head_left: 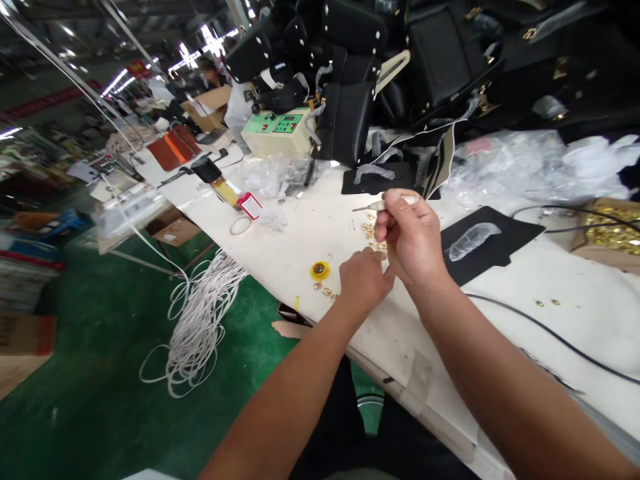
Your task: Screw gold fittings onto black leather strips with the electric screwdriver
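My right hand [413, 233] is closed around a small screwdriver [373, 206] with a pale handle; its thin metal tip points left above the table. Just below and to the left, my left hand [364, 281] rests low over the table with its fingers curled. What it holds, if anything, is hidden under the fingers. Right beyond it lies a small pile of gold metal fittings [369, 230]. More gold clasps [327, 292] lie in a row to its left, near a round yellow dish [320, 270] of tiny dark parts.
Black bags [345, 120] are heaped at the back, before a control box [277, 133]. A black panel [493, 243] with a plastic-wrapped handle lies right, near a box of gold fittings [613, 230]. Black cable [540, 327] crosses the table. White cord [197, 327] lies coiled on the floor.
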Motion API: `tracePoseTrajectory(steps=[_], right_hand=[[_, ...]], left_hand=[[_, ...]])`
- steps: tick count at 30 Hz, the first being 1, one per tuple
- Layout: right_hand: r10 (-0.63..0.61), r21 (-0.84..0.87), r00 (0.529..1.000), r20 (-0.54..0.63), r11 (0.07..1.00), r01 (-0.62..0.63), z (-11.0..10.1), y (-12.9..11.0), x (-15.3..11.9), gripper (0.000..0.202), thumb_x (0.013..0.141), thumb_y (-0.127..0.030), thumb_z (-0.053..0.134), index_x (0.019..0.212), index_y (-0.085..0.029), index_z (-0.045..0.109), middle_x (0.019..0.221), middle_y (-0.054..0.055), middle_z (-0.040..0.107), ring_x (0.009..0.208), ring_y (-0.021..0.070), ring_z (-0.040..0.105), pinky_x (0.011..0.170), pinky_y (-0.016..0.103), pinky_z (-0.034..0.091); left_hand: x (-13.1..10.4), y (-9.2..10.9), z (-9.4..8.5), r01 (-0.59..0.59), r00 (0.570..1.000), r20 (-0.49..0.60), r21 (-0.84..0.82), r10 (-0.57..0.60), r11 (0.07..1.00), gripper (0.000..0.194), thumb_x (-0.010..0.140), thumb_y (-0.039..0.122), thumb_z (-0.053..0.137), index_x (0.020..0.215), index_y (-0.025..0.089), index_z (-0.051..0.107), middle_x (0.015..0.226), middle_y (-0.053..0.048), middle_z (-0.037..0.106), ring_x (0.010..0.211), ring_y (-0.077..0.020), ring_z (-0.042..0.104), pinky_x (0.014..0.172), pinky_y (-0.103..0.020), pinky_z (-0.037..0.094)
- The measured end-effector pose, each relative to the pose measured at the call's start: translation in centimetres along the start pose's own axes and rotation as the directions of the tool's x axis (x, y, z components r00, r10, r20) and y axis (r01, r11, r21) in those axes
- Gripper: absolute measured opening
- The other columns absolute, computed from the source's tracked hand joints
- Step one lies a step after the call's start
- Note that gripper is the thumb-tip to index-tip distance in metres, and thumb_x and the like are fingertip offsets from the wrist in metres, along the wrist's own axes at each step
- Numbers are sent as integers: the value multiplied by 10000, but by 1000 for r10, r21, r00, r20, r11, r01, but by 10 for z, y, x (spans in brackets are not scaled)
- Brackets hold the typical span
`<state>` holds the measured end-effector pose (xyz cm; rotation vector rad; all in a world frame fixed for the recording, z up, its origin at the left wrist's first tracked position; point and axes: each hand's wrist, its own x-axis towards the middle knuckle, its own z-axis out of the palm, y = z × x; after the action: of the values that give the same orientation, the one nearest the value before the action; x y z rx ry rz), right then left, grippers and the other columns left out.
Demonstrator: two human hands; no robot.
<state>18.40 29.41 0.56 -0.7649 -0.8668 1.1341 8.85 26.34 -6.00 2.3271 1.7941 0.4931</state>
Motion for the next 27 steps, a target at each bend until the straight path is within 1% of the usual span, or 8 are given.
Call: tracePoseTrajectory(steps=[4, 8, 11, 13, 15, 18, 22, 27], right_hand=[[-52, -33, 996, -67, 998, 50, -12, -7, 10, 336, 904, -561, 708, 939, -255, 574, 694, -48, 567, 496, 90, 509, 450, 235, 416], [-72, -46, 996, -50, 996, 70, -16, -6, 13, 345, 915, -580, 688, 930, -260, 561, 696, -45, 550, 499, 96, 507, 449, 242, 411], [-61, -75, 998, -30, 995, 58, -15, -3, 11, 375, 906, -616, 680, 943, -263, 560, 697, -48, 547, 503, 101, 509, 455, 248, 409], [-50, -73, 998, -23, 996, 49, -13, -2, 9, 379, 894, -615, 692, 946, -262, 564, 694, -51, 549, 501, 101, 508, 457, 250, 407], [-32, -57, 999, -17, 998, 31, -10, 0, 6, 366, 881, -589, 715, 941, -259, 570, 685, -54, 551, 497, 99, 504, 459, 248, 405], [30, -2, 1000, -8, 1000, -30, -2, 7, -1, 332, 857, -521, 763, 910, -245, 585, 671, -55, 561, 487, 93, 495, 451, 244, 384], [156, -27, 985, 77, 988, -154, 9, 36, -20, 325, 839, -504, 796, 881, -230, 627, 677, -45, 590, 491, 96, 511, 460, 249, 408], [325, -119, 929, 180, 944, -307, 16, 77, -52, 334, 837, -516, 805, 883, -215, 669, 675, -40, 600, 522, 108, 544, 498, 260, 452]], left_hand=[[15, 6, 18, 32, 999, 8, 5, -32, 999, 175, 945, 367, 673, 972, 215, 756, 997, -129, 729, 930, -308, 686, 758, -374, 507], [18, 2, 29, 87, 996, -10, -102, -88, 991, 125, 947, 341, 677, 927, 242, 749, 1004, -103, 728, 913, -288, 692, 741, -361, 509], [15, 3, 29, 85, 994, -46, -211, -97, 974, 39, 913, 277, 719, 904, 246, 741, 1002, -84, 747, 950, -275, 699, 771, -350, 521], [8, 2, 22, 86, 993, -54, -319, -109, 944, 16, 905, 251, 729, 909, 249, 744, 954, -54, 768, 899, -242, 709, 792, -342, 536], [-4, -3, 11, 102, 987, -55, -496, -149, 862, 37, 904, 263, 738, 931, 249, 758, 913, -22, 786, 817, -198, 714, 783, -323, 552], [-32, -23, -9, 152, 953, -71, -730, -295, 666, 126, 880, 318, 768, 967, 229, 790, 915, -18, 803, 770, -160, 715, 730, -286, 569], [-73, -63, -28, 247, 857, -41, -842, -514, 479, 259, 823, 383, 814, 1022, 219, 824, 912, -20, 806, 720, -140, 696, 680, -277, 594], [-100, -100, -36, 237, 783, -36, -906, -621, 351, 323, 781, 388, 848, 1042, 200, 830, 901, -29, 809, 716, -140, 704, 691, -288, 630]])
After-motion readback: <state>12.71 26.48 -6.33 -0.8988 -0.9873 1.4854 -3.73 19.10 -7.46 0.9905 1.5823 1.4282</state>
